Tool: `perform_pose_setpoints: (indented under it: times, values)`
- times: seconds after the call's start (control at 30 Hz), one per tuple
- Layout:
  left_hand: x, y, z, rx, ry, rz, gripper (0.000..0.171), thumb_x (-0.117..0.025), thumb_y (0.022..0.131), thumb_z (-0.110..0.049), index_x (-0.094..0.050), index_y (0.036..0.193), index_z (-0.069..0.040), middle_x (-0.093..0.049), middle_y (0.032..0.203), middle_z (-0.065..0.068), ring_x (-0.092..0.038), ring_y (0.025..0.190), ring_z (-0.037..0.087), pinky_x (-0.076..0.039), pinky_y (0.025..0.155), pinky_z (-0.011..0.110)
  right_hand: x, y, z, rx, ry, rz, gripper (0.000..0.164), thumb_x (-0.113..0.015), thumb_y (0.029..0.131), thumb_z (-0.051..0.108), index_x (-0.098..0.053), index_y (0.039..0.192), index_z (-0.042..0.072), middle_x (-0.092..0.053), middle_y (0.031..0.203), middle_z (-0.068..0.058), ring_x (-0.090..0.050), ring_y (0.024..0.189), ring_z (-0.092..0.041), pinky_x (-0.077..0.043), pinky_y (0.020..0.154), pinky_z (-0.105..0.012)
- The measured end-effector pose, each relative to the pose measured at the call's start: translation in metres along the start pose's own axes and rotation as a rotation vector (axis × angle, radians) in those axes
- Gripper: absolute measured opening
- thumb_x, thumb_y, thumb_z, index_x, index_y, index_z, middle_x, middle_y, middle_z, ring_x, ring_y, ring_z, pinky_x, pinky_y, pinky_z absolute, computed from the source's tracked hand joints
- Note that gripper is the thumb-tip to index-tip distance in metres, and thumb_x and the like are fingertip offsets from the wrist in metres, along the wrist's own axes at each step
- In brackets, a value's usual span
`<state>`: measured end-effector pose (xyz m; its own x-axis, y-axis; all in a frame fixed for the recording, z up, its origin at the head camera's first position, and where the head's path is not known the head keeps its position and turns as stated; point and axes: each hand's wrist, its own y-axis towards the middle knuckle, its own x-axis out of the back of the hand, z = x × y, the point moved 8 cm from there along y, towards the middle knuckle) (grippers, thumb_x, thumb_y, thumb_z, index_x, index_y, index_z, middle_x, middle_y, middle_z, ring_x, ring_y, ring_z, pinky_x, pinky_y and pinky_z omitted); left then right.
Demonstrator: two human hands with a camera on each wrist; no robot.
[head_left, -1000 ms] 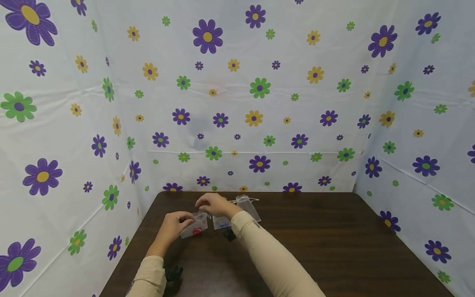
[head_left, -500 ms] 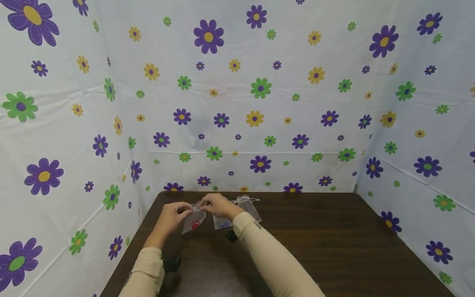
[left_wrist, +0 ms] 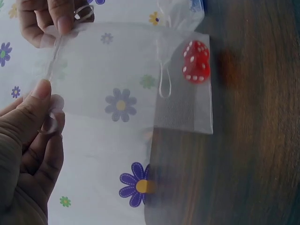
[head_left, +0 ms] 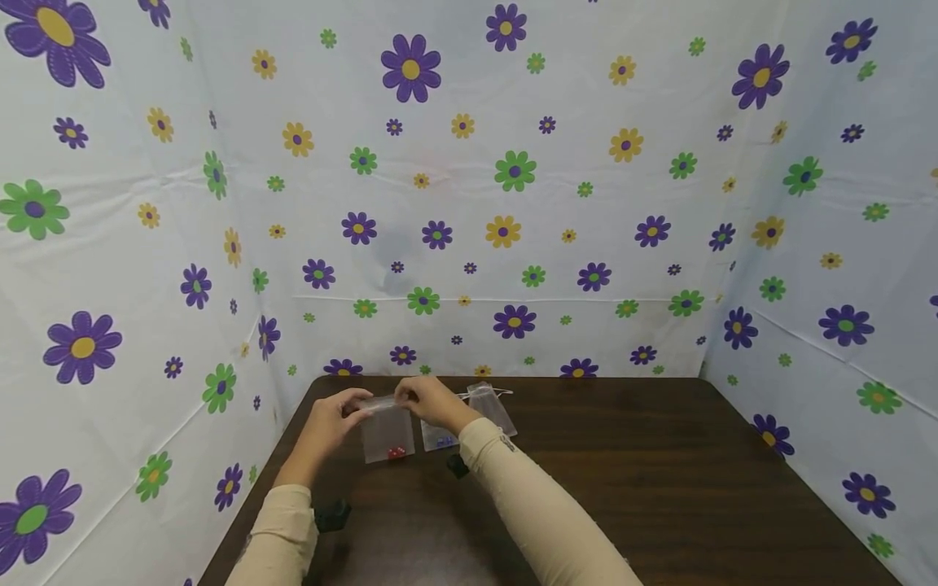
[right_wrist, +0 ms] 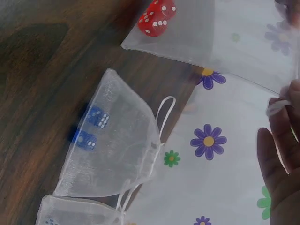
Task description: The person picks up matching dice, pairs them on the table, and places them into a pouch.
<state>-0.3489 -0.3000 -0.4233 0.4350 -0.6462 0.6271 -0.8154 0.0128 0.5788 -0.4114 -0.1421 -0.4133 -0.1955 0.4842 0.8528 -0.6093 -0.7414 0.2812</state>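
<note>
A sheer white organza drawstring pouch [head_left: 387, 425] hangs spread between both hands near the table's back left. Its top left corner is pinched between thumb and fingers of my left hand [head_left: 327, 425]. At the other top corner my right hand [head_left: 434, 402] pinches the edge. Red dice [left_wrist: 196, 62] with white dots lie at the pouch's bottom, seen through the mesh in the left wrist view. A white string loops round a finger of each hand. Beside it on the table lies a second pouch [right_wrist: 112, 150] with blue dice [right_wrist: 96, 117] inside.
A third mesh pouch [head_left: 489, 407] lies to the right of the second, with speckled dice [right_wrist: 51, 221] partly in view. The dark wooden table [head_left: 623, 472] meets flower-printed cloth [head_left: 469, 195] at the back and sides.
The pouch with the red dice has gone from lying slack to being lifted and stretched wide. My right hand has taken hold of its top edge; my left hand has shifted slightly left.
</note>
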Motion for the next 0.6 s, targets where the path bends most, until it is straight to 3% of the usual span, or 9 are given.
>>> perform_pose_setpoints:
  times: [0.2,0.4,0.6]
  values:
    - [0.002,-0.002,0.004,0.021,0.023,0.024,0.022,-0.079,0.085,-0.003,-0.073,0.106,-0.005,-0.073,0.082,0.003,-0.059,0.066,0.011,-0.050,0.060,0.027,0.002,-0.004,-0.001,0.005,0.001,-0.021,0.030,-0.066,0.098,0.004,-0.063,0.128,0.009,-0.069,0.105,-0.001,-0.065,0.095,-0.009,-0.053,0.082,-0.021]
    - [0.007,-0.002,0.008,0.020,0.060,0.012,0.017,-0.080,0.084,-0.003,-0.075,0.099,-0.006,-0.071,0.076,-0.001,-0.054,0.064,0.012,-0.047,0.061,0.028,0.000,-0.005,-0.010,-0.032,-0.035,0.014,0.023,-0.061,0.101,0.005,-0.064,0.124,0.010,-0.069,0.107,-0.004,-0.066,0.099,-0.015,-0.052,0.083,-0.023]
    - [0.013,0.001,0.009,-0.014,0.117,-0.001,0.018,-0.080,0.084,-0.003,-0.072,0.099,-0.006,-0.072,0.078,0.001,-0.056,0.065,0.013,-0.048,0.062,0.034,0.001,0.000,-0.020,-0.061,-0.116,0.039,0.022,-0.057,0.103,0.004,-0.064,0.122,0.012,-0.068,0.113,-0.003,-0.064,0.105,-0.014,-0.052,0.088,-0.026]
